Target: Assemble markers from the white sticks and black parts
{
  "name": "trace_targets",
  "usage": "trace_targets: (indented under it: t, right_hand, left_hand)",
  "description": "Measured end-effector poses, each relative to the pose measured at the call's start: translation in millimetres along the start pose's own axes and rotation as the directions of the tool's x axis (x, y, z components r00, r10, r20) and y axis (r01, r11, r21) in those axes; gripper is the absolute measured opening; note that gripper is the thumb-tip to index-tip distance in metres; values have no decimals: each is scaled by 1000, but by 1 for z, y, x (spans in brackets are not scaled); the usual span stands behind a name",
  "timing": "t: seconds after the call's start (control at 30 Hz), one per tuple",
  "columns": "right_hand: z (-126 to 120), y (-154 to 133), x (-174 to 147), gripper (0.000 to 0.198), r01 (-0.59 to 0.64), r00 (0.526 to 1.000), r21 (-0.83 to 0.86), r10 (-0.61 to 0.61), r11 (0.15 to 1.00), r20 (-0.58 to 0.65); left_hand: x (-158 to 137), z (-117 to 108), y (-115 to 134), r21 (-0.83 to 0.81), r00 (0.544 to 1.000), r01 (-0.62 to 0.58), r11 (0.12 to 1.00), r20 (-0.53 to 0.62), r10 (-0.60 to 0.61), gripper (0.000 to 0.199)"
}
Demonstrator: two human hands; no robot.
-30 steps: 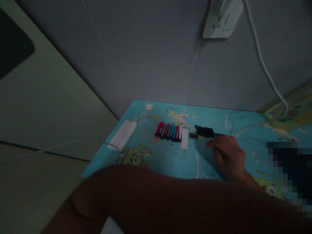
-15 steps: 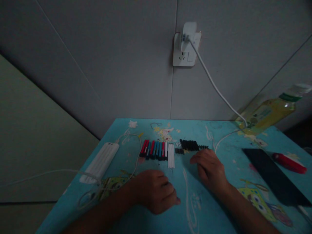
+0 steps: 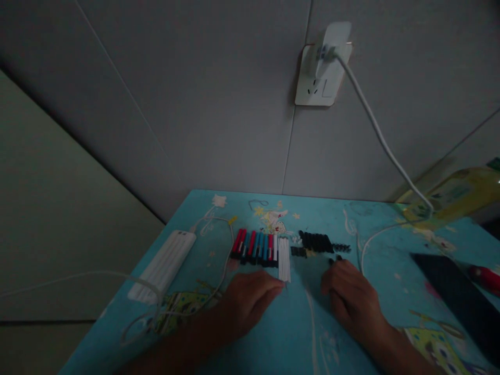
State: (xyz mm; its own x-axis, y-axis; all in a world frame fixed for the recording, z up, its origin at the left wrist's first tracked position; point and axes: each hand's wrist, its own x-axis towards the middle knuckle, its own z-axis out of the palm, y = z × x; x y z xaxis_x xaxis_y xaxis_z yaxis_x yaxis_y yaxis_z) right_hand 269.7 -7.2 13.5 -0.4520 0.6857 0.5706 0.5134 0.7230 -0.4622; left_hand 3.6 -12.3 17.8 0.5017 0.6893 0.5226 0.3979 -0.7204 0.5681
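Note:
My left hand has thumb and fingertips pinched together at the near end of a row of thin white pen refills, seemingly on one refill's tip. Beside these lies a row of red, blue and white pen barrels with black ends. My right hand rests to the right, fingers curled; its palm side is hidden. Two small dark pieces show at its fingertips; whether they are held or lie on the table, I cannot tell. Beyond it are a row of black pen parts and small black pieces.
A white power strip with a looping cable lies on the left. A dark flat slab and a red object are at right. A bottle of yellow liquid stands behind them. A charger cable hangs from the wall socket.
My left hand has moved up to the near end of the white refills, its fingers now pinched. My right hand has drawn back slightly from the black parts. The view has turned left.

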Motion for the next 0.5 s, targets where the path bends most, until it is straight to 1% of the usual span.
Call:
trace_targets:
  t: [0.07,0.1,0.13,0.2,0.27,0.3,0.4,0.5]
  right_hand:
    - [0,0,1,24,8,1000,-10,-8,1000,7]
    - [-1,-1,1,24,10,1000,-16,-10,1000,6]
    - [-1,-1,2,24,10,1000,-22,-10,1000,3]
    - [-2,-2,3,24,11,1000,-30,-11,1000,-1]
    - [-3,-3,4,24,11,1000,-31,-11,999,0]
    - [-3,-3,4,24,13,1000,-28,-13,1000,3]
    - [-1,-5,5,24,24,999,-17,-23,1000,26]
    - [1,-7,5,24,58,997,-25,-56,998,59]
  left_hand:
    - [0,3,0,-56,996,73,996,-52,-76,15]
    - [-1,3,-2,-50,994,89,995,-59,-92,14]
    - [-1,3,-4,-17,995,82,996,-47,-83,14]
    - [-3,2,-8,114,1000,4,993,19,-7,15]
    - [-5,-2,-12,256,992,-101,961,97,79,15]
    - [-5,-3,-13,309,986,-136,941,130,100,13]
    - [-3,-7,-12,386,972,-177,905,214,98,12]
    - [0,-6,-7,417,946,-219,882,311,88,22]
